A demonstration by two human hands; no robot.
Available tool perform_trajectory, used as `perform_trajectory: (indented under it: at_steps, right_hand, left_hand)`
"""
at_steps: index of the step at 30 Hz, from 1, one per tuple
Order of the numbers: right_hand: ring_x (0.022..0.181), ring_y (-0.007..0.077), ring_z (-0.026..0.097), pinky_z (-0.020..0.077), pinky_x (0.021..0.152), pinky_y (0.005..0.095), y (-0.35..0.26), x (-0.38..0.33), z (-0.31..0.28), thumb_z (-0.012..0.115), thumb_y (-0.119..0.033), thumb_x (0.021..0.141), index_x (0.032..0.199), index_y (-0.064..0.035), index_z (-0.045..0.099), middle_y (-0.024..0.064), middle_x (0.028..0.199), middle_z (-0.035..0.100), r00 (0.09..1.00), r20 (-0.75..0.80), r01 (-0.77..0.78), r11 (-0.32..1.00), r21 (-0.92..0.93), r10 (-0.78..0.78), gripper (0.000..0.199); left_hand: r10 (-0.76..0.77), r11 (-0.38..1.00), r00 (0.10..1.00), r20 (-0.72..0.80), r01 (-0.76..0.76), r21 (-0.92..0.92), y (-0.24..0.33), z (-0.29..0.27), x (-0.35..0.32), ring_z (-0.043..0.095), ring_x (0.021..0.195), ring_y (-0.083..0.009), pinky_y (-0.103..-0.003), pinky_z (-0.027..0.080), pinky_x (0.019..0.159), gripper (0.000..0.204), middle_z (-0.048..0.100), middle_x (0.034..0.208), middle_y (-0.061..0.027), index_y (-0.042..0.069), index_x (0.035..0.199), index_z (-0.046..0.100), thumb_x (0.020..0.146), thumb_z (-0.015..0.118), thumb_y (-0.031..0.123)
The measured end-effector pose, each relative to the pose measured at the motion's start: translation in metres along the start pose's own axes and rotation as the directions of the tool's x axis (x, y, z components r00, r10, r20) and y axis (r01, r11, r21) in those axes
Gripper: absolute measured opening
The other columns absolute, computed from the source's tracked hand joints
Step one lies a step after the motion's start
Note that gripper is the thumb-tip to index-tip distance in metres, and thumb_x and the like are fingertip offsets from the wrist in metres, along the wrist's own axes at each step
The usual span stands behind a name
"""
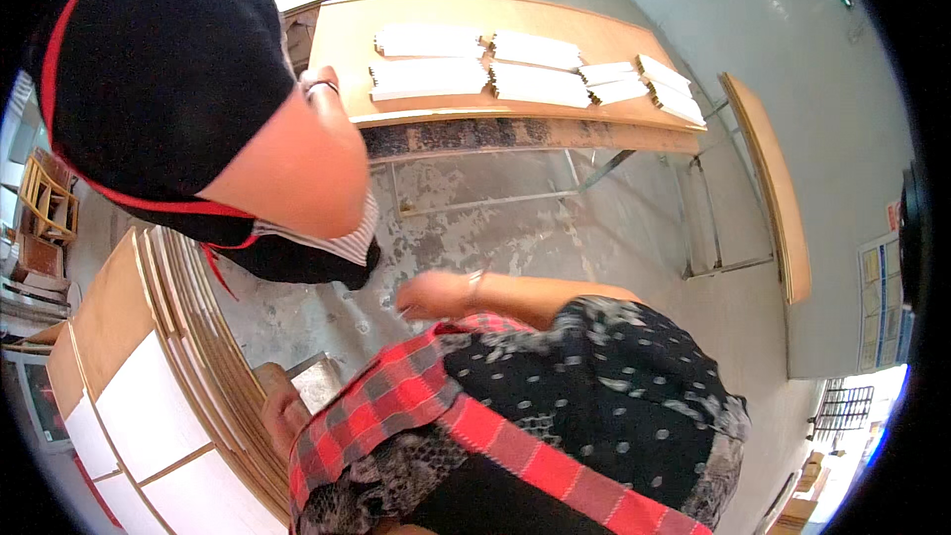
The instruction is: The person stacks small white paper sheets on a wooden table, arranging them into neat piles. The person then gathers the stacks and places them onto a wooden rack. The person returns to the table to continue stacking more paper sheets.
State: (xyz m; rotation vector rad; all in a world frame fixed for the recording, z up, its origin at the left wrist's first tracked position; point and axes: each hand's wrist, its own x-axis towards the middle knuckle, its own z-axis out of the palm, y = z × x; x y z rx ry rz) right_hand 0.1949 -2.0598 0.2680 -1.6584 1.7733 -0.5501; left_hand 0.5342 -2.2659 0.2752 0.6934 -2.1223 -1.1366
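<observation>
My right hand (431,295), a bracelet at its wrist, is held out in front of my body above the floor. Its fingers look curled in; what they hold, if anything, is too small to make out. Low on the left, my left hand (284,414) is partly covered by my red plaid apron (386,391) and blurred, so its grip does not show. Close beside it is a flat, light grey, shiny piece (317,382); whether the hand touches it I cannot tell. A stack of boards (188,337) stands just left of that hand.
A co-worker in black with red trim (168,69) stands at the left, one hand (319,87) at the table. The wooden-topped table (347,20) bears several bundles of white strips (431,77). A board (768,178) leans upright at the right.
</observation>
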Motion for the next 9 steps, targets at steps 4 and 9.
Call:
perform_trajectory:
  at_steps: [4, 9]
  right_hand:
    - [0.092, 0.0319, 0.065, 0.0521, 0.083, 0.0404, 0.064, -0.115, -0.086, 0.066, -0.025, 0.089, 0.097, -0.0056, 0.071, 0.0143, 0.097, 0.069, 0.765, -0.588, -0.214, 0.965, 0.155, 0.264, 0.022]
    - [0.115, 0.0268, 0.059, 0.0429, 0.105, 0.0394, 0.168, -0.176, -0.213, 0.073, -0.029, 0.086, 0.115, -0.008, 0.065, 0.0173, 0.119, 0.063, 0.603, -0.763, -0.506, 0.851, -0.142, 0.231, 0.037]
  left_hand:
    - [0.265, 0.961, 0.924, 0.275, -0.275, -0.002, 0.073, 0.133, 0.106, 0.063, 0.091, -0.0284, -0.038, 0.049, 0.085, 0.033, 0.063, 0.108, -0.0163, 0.002, 0.117, 0.06, 0.086, 0.066, 0.008]
    - [0.546, 0.813, 0.724, 0.422, -0.579, -0.059, 0.139, 0.296, 0.239, 0.042, 0.133, -0.0361, -0.044, 0.034, 0.111, 0.063, 0.048, 0.139, -0.0218, -0.001, 0.136, 0.045, 0.085, 0.073, 0.022]
